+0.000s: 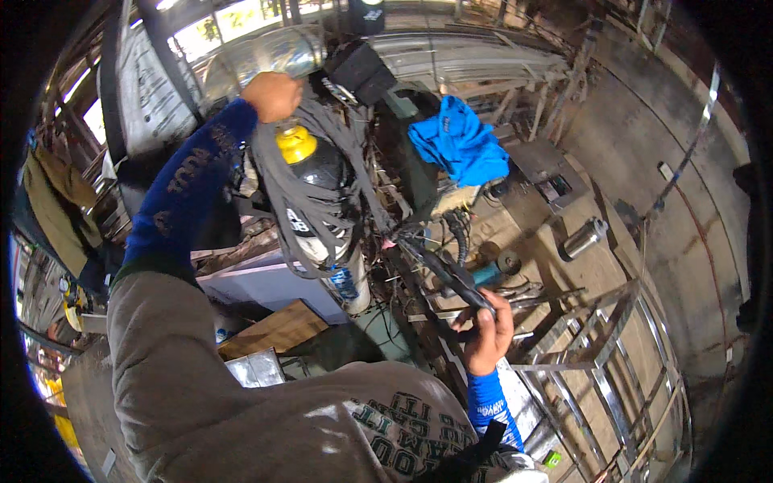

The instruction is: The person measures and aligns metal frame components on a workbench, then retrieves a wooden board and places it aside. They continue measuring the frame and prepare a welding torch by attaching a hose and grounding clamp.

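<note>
My left hand (pixel 272 97) is closed in a fist at the top of a gas cylinder (pixel 296 145) with a yellow collar. What its fingers grip, if anything, is hidden. Loops of flat grey cable (pixel 279 181) hang around the cylinder, just below that hand. Lower right, my right hand (pixel 487 338) is wrapped round the end of a thick black cable (pixel 452 278). From there the cable runs up and left toward the cylinder. A teal angle grinder (pixel 493 271) lies on the bench beyond my right hand.
A blue cloth (pixel 463 145) is heaped at the far side of the bench. To the right stand a steel tumbler (pixel 585 239) and a welded metal frame (pixel 600 366). A wooden board (pixel 274 330) lies below the cylinder, and a black box (pixel 362 72) sits behind it.
</note>
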Demonstrator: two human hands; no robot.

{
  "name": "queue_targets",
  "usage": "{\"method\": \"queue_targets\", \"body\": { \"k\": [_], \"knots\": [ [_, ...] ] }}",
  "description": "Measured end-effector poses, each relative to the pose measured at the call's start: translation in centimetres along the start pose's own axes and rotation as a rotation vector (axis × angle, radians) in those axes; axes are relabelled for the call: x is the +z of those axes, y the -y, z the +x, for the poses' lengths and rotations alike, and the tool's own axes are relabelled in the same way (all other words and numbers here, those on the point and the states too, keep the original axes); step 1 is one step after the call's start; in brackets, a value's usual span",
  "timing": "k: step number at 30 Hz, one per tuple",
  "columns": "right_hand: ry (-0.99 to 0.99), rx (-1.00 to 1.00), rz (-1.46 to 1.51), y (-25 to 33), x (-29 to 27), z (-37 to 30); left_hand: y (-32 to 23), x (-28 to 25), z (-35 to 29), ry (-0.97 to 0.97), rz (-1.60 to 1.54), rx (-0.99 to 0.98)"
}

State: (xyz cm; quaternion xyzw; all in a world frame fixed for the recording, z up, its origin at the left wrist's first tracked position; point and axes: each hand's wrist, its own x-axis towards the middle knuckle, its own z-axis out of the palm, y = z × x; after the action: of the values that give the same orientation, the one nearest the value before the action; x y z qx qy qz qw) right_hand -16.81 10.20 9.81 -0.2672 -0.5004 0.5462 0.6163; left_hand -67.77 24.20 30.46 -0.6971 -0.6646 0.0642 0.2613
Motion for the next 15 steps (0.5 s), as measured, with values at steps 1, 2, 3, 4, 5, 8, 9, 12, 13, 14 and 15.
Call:
{"method": "queue_targets", "body": {
  "k": [1, 2, 3, 4, 5, 8, 9, 12, 13, 14, 15],
  "knots": [
    [0.002, 0.040, 0.124, 0.5, -1.4, -1.1, -0.3, -0.1, -0.1, -0.031, -0.013, -0.033],
    [-0.021, -0.034, 0.214, 0.9, -2.0, -1.5, -0.6, -0.1, -0.1, -0.062, -0.028, -0.067],
    [-0.040, -0.106, 0.303, 1.5, -2.2, -1.9, -0.5, -0.1, -0.2, -0.046, -0.025, -0.082],
    [-0.101, -0.083, 0.387, 2.4, -2.2, -2.5, -0.3, 0.0, 0.0, -0.029, -0.023, -0.097],
    [-0.129, -0.052, 0.422, 3.4, -2.3, -3.0, 0.2, 0.4, -0.2, -0.009, -0.018, -0.118],
    [0.123, 0.177, 0.502, 5.0, -5.9, -3.9, -0.1, 0.6, -0.1, -0.046, -0.038, -0.159],
    [0.057, 0.145, 0.452, 5.5, -5.5, -4.3, -0.6, 0.7, 0.2, -0.036, -0.041, -0.168],
    [-0.058, 0.204, 0.539, 5.1, -8.0, -5.6, -0.7, -0.1, 0.2, -0.012, -0.004, -0.202],
    [-0.108, 0.269, 0.546, 5.7, -8.6, -5.9, -0.8, -0.2, 0.0, -0.014, 0.005, -0.218],
    [-0.117, 0.261, 0.512, 5.3, -9.5, -6.4, -1.0, -0.2, 0.1, -0.002, 0.007, -0.224],
    [-0.133, 0.270, 0.486, 5.3, -10.2, -7.0, -1.2, -0.4, 0.3, 0.010, 0.010, -0.231]
  ]
}}
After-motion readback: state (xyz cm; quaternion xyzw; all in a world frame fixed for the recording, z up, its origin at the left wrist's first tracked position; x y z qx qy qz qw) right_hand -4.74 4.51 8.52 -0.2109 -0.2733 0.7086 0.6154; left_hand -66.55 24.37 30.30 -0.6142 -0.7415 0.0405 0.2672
